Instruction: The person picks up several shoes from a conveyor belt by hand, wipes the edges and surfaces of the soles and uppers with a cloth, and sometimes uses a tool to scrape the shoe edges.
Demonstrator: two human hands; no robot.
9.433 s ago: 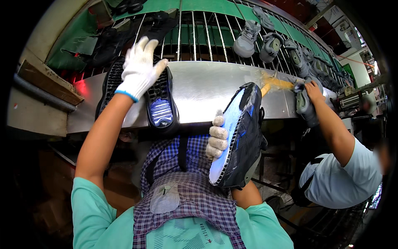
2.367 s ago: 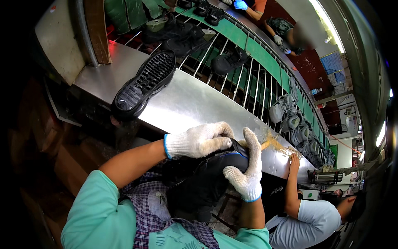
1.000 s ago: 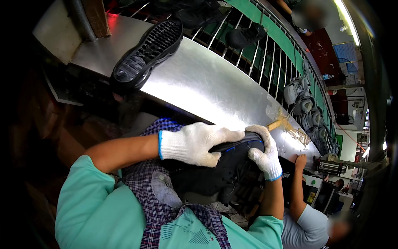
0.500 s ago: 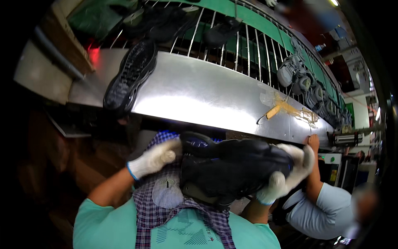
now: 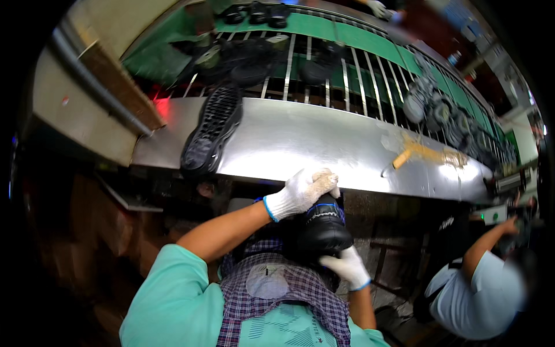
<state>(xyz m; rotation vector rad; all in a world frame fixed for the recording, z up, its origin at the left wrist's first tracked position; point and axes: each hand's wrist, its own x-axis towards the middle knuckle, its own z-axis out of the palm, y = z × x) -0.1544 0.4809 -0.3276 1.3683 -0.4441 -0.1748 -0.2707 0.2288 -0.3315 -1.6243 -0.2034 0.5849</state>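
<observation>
A black shoe [image 5: 325, 232] with blue and white trim is held upright in front of my apron. At its upper end my left hand [image 5: 306, 194], in a white knitted glove with a blue cuff, has its fingers closed on it. My right hand [image 5: 350, 267], gloved the same way, grips the lower rounded end from beneath; some of its fingers are hidden behind the shoe. On the metal ledge ahead, to the left, rests a black shoe sole [image 5: 211, 130], tread side showing.
Past the metal ledge [image 5: 289, 144] runs a rack of metal bars [image 5: 289, 66] carrying black shoes [image 5: 248, 63] and grey shoes [image 5: 439, 113]. A yellow-handled tool [image 5: 403, 157] lies by brown tape on the ledge. A co-worker [image 5: 477, 289] is at the right.
The shoe has turned from lying sideways to standing on end. My left hand has moved right onto its upper end; my right hand has shifted left and down.
</observation>
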